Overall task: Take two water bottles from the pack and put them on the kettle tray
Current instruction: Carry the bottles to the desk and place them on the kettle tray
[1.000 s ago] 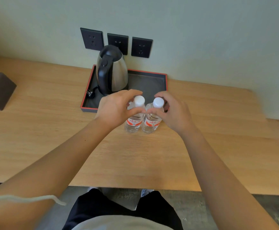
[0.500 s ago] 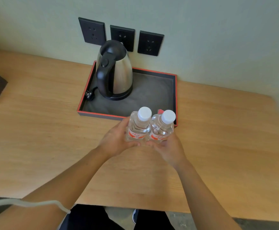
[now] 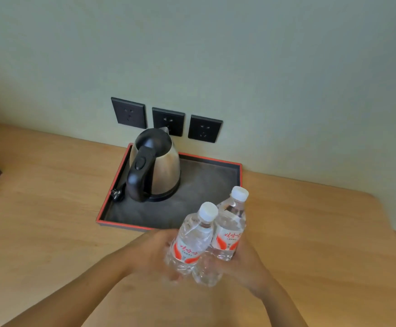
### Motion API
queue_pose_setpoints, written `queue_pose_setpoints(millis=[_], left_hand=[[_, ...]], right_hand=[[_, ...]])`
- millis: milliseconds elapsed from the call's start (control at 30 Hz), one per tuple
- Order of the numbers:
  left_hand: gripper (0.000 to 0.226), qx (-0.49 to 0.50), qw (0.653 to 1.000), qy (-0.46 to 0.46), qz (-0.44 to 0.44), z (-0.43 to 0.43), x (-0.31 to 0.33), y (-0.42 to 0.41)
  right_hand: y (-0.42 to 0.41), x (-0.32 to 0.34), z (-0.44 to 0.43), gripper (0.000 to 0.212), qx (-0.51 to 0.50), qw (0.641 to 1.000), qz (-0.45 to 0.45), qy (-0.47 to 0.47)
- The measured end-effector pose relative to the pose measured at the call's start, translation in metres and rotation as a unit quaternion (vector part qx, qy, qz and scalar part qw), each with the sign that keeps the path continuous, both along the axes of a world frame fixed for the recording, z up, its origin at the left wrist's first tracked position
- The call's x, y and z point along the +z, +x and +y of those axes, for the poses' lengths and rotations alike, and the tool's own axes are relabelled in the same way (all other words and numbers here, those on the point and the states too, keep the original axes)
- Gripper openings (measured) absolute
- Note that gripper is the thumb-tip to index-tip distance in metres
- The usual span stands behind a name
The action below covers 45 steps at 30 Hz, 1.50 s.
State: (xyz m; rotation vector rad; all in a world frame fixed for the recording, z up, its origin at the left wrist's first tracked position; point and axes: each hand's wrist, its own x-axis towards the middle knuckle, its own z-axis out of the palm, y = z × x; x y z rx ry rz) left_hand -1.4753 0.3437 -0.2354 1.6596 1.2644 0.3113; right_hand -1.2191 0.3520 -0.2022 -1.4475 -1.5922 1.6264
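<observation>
While both are lifted clear of the wooden counter (image 3: 50,220), two water bottles stand side by side, touching, tilted slightly right, in front of the tray's near right corner. Left bottle (image 3: 193,241): clear, white cap, red-and-white label; base gripped by the left hand (image 3: 149,256). Right bottle (image 3: 231,230): same type; lower body wrapped by the right hand (image 3: 244,270). Kettle tray (image 3: 211,185): dark, red-edged, against the wall. Kettle (image 3: 155,168): steel, black handle, at the tray's left. Three black sockets (image 3: 167,121): on the wall behind.
</observation>
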Motion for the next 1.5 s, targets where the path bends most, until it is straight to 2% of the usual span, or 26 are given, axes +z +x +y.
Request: queue_pose_setpoints(millis=[100, 267, 400, 567, 900, 1200, 1500], left_hand=[[0.063, 0.008, 0.999, 0.013, -0.029, 0.029, 0.026, 0.003], [0.083, 0.108, 0.989, 0.078, -0.067, 0.089, 0.042, 0.014], [0.080, 0.161, 0.976, 0.119, -0.087, 0.131, 0.039, 0.026], [0.082, 0.248, 0.951, 0.120, -0.139, 0.163, 0.005, 0.050], [0.085, 0.255, 0.951, 0.081, -0.153, 0.204, -0.036, 0.066], [0.066, 0.254, 0.950, 0.124, -0.130, 0.209, -0.051, 0.066], [0.070, 0.256, 0.943, 0.133, -0.165, 0.209, -0.062, 0.066]], right_hand=[[0.002, 0.024, 0.033, 0.066, 0.009, 1.000, -0.001, -0.001], [-0.009, 0.029, 0.090, 0.072, -0.043, 0.992, -0.070, 0.093], [-0.022, 0.013, 0.131, 0.071, -0.086, 0.978, -0.085, 0.168], [-0.026, -0.014, 0.174, 0.079, -0.121, 0.965, -0.062, 0.223], [-0.013, -0.056, 0.212, 0.079, -0.125, 0.960, -0.061, 0.242], [-0.009, -0.069, 0.222, 0.086, -0.147, 0.954, -0.082, 0.247], [-0.007, -0.081, 0.223, 0.080, -0.155, 0.959, -0.088, 0.221]])
